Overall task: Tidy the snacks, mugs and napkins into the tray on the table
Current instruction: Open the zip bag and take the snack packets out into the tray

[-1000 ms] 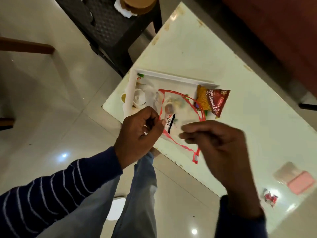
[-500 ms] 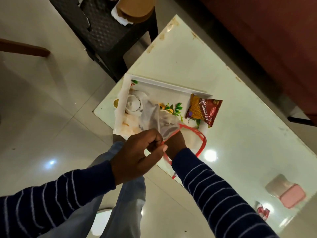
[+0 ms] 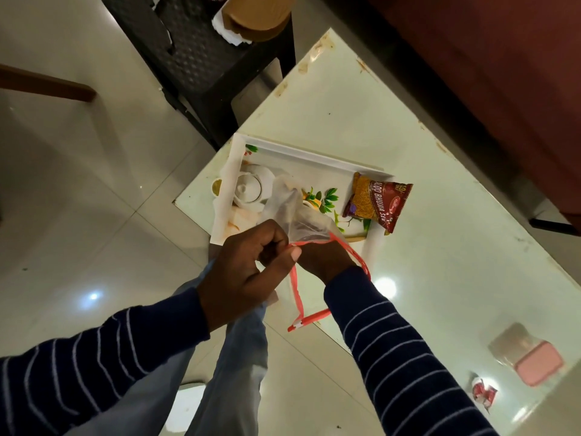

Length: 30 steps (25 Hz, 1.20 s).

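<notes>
A white flower-printed tray [image 3: 309, 157] lies on the near corner of the pale table [image 3: 408, 247]. A white mug [image 3: 250, 188] stands in the tray's left end, and a red and yellow snack packet [image 3: 375, 204] lies over its right rim. My left hand [image 3: 248, 272] pinches the red-edged mouth of a clear plastic zip bag [image 3: 298, 221] above the tray's near edge. My right hand [image 3: 323, 258] is pushed inside the bag up to the wrist; its fingers are hidden.
A pink napkin or pad [image 3: 531, 357] and a small red-and-white wrapper [image 3: 482, 390] lie at the table's right end. A black chair [image 3: 201, 55] holding a brown object stands beyond the table's corner. A red-brown sofa [image 3: 503, 73] runs along the far side.
A second ago both hands held the bag's mouth open above the tray. My right hand has since gone down inside the bag, which now hangs bunched; my left hand keeps its hold.
</notes>
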Each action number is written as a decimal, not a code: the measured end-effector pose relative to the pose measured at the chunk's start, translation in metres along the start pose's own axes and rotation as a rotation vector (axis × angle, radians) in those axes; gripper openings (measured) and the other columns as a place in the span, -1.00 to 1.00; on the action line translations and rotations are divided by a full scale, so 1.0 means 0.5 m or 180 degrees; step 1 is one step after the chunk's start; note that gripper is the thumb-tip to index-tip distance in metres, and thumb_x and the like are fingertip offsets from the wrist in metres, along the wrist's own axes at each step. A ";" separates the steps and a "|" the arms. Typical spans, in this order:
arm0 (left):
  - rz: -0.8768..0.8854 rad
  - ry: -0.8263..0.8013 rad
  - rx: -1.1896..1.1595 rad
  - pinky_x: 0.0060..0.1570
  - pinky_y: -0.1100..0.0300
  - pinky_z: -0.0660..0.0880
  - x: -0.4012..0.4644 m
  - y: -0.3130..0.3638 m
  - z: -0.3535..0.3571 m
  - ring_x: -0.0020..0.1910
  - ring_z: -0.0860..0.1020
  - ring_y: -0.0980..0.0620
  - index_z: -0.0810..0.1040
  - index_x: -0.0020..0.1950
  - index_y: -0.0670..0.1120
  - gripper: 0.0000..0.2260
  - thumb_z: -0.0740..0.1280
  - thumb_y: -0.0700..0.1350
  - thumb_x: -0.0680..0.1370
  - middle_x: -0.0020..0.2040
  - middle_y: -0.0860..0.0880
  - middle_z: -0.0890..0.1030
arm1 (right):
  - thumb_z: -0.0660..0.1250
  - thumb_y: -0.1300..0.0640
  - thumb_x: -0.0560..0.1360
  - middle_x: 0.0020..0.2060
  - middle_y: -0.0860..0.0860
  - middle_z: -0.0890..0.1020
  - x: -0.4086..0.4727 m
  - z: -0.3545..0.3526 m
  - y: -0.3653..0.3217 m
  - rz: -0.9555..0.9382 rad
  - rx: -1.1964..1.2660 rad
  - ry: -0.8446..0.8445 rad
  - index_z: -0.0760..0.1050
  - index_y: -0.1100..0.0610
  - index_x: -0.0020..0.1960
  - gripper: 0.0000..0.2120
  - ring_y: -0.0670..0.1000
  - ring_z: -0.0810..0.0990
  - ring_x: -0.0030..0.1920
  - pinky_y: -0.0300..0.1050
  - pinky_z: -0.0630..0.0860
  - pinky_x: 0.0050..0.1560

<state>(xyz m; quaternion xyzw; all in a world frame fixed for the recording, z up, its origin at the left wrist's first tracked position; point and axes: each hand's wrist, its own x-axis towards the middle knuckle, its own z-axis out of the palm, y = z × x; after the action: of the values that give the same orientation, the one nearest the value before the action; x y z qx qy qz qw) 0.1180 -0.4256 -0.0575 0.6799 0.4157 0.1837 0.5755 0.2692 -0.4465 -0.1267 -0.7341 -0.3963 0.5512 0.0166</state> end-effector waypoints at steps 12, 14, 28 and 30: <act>-0.0130 0.0360 0.0336 -0.36 0.40 0.42 0.007 0.020 0.016 -0.39 0.50 0.06 0.43 -0.15 -0.07 -0.84 0.30 -0.02 0.56 -0.39 0.05 0.48 | 0.46 0.30 0.45 0.00 0.16 0.66 -0.241 -0.012 -0.035 -0.0471 -0.0364 0.1734 0.60 0.23 0.11 -0.76 0.03 0.64 -0.05 -0.22 0.53 -0.02; -0.0085 0.0432 0.0378 -0.41 0.44 0.35 0.016 0.027 0.021 -0.45 0.43 0.11 0.40 -0.16 -0.06 -0.82 0.32 -0.05 0.59 -0.43 0.13 0.39 | 0.55 0.30 0.35 -0.16 0.11 0.69 -0.306 -0.018 -0.018 -0.0259 -0.0346 0.2333 0.65 0.23 -0.02 -0.79 -0.05 0.67 -0.20 -0.31 0.47 -0.08; -0.0119 0.0239 0.0171 -0.40 0.07 0.43 0.013 0.034 0.025 -0.43 0.41 -0.06 0.43 -0.23 -0.01 -0.80 0.33 0.06 0.50 -0.40 0.03 0.47 | 0.33 0.24 0.59 -0.29 -0.02 0.68 -0.172 -0.069 0.273 0.0774 0.4540 0.2510 0.65 0.21 0.05 -0.87 -0.14 0.46 -0.34 -0.34 0.37 -0.38; -0.0108 0.0205 0.0158 -0.41 0.00 0.43 0.010 0.032 0.025 -0.43 0.41 -0.12 0.43 -0.24 0.02 -0.81 0.35 0.04 0.50 -0.40 0.04 0.46 | 0.34 0.27 0.58 -0.28 0.01 0.70 -0.104 -0.042 0.315 0.0926 0.4537 0.2204 0.68 0.19 -0.04 -0.87 -0.10 0.48 -0.35 -0.33 0.42 -0.39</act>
<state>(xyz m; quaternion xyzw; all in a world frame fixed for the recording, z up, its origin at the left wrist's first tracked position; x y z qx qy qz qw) 0.1360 -0.4295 -0.0472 0.6806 0.4498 0.1853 0.5478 0.3714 -0.5770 -0.1499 -0.7203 0.1779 0.4094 0.5309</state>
